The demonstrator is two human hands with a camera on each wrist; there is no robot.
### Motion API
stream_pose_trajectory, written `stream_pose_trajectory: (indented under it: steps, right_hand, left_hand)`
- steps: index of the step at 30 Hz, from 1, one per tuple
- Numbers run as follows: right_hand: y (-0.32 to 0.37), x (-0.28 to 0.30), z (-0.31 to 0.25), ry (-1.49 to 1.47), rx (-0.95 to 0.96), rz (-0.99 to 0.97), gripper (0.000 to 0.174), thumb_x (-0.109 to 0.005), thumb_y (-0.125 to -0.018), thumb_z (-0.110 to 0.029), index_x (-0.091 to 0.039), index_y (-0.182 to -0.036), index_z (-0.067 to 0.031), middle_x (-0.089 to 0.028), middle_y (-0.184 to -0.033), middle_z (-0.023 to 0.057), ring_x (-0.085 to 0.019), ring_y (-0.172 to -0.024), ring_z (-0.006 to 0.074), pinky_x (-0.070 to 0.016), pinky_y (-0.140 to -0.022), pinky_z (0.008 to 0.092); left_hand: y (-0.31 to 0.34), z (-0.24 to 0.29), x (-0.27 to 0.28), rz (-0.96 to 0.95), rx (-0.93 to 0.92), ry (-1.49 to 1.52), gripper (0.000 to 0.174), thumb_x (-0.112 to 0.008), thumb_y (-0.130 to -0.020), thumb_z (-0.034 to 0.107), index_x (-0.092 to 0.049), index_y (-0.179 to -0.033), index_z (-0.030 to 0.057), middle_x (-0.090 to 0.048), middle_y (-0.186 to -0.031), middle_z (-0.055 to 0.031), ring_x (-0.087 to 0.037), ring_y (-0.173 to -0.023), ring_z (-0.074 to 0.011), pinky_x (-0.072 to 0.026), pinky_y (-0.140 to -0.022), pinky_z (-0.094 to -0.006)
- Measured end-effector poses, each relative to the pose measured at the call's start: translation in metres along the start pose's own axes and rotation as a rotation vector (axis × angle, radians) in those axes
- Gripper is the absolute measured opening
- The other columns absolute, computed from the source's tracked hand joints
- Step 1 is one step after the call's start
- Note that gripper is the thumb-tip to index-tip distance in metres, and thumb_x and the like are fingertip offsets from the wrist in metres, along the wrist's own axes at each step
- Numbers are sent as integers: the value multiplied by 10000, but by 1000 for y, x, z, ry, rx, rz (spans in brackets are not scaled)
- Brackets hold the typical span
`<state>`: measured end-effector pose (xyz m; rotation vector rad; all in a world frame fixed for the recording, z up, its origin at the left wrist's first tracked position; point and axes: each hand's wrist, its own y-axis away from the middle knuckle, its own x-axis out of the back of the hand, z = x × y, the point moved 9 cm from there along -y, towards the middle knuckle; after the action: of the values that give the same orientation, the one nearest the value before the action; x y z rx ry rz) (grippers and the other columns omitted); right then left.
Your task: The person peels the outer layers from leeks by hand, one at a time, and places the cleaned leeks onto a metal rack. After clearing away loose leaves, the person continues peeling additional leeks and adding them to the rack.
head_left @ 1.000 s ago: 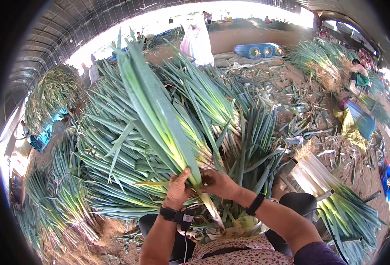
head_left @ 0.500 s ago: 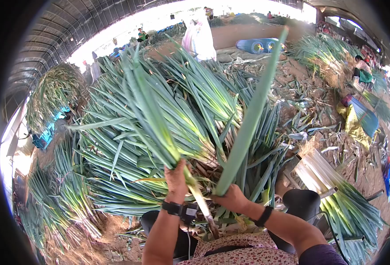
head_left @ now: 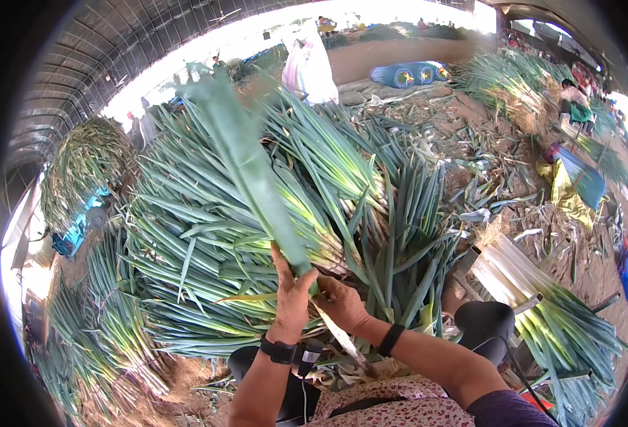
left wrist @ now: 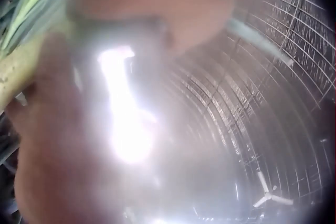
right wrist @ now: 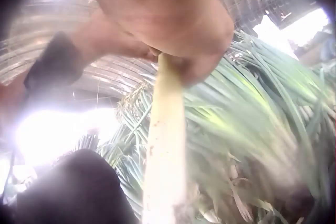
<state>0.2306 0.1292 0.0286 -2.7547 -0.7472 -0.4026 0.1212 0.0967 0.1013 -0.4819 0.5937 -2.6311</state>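
A long green onion [head_left: 246,156] slants across the head view, its green leaves up over the pile and its pale stalk toward the lap. My left hand [head_left: 291,295] grips it where the green begins, thumb across the front. Right beside that, my right hand [head_left: 342,304] pinches at the top of the stalk with curled fingers. In the right wrist view, the whitish stalk [right wrist: 167,145] hangs below the hand, with small reddish spots. The left wrist view is blurred and shows the stalk [left wrist: 21,71] at its left edge.
A big heap of green onions [head_left: 186,235] lies ahead and left. Trimmed onions [head_left: 513,277] lie on a low metal rack at right. Leaf scraps [head_left: 485,171] litter the ground. A white sack [head_left: 310,71] stands behind the heap; another person [head_left: 574,103] sits far right.
Half a second ago my right hand held a stripped-off leaf out to the right. That leaf is gone from it, and the hand is back at the stalk beside my left hand.
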Motion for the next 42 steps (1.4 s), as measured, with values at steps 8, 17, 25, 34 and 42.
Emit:
stream_pose_trajectory:
  steps: [8,17,25,34,42]
  right_hand:
    - [9,-6,14,-284,-74,-100,340,-656,-843,-57,-533,-1157,-10,-631,-997,16,-568,-858,83,-480,-781,240]
    - [27,-5,30,-653,-128,-130,313,-635,-872,-97,-519,-1148,-4,-579,-1071,29,-526,-981,93,-441,-872,253]
    - [37,-5,10,-1199,-478,95,189,-542,-943,-283,-531,-935,-95,-416,-614,-16,-392,-567,119,-342,-554,258]
    - [97,-25,39,-355,-361,-671,622,-596,-873,-395,-409,-1346,-36,-601,-780,70,-575,-655,162,-472,-613,309]
    - [186,15,138,588,-472,-932,686,-499,-806,-631,-623,-1109,-28,-659,-887,212,-639,-835,333,-494,-757,419]
  left_hand:
    - [9,-51,-28,-251,557,761,246,-605,-865,75,-559,-1098,10,-630,-1007,-51,-584,-917,-146,-474,-822,-313]
    - [-2,-68,-24,-28,513,761,219,-619,-865,109,-534,-1066,87,-600,-897,-50,-603,-766,-172,-525,-655,-334]
    - [12,-51,-16,-36,626,828,187,-565,-919,287,-466,-1035,180,-540,-810,-31,-490,-542,-149,-427,-470,-288]
    - [-32,-34,81,233,483,687,203,-573,-916,304,-424,-992,190,-500,-710,-9,-421,-461,-102,-362,-405,-256]
    - [-41,-52,263,596,407,515,171,-580,-913,268,-446,-979,185,-472,-719,3,-418,-519,-108,-362,-443,-256]
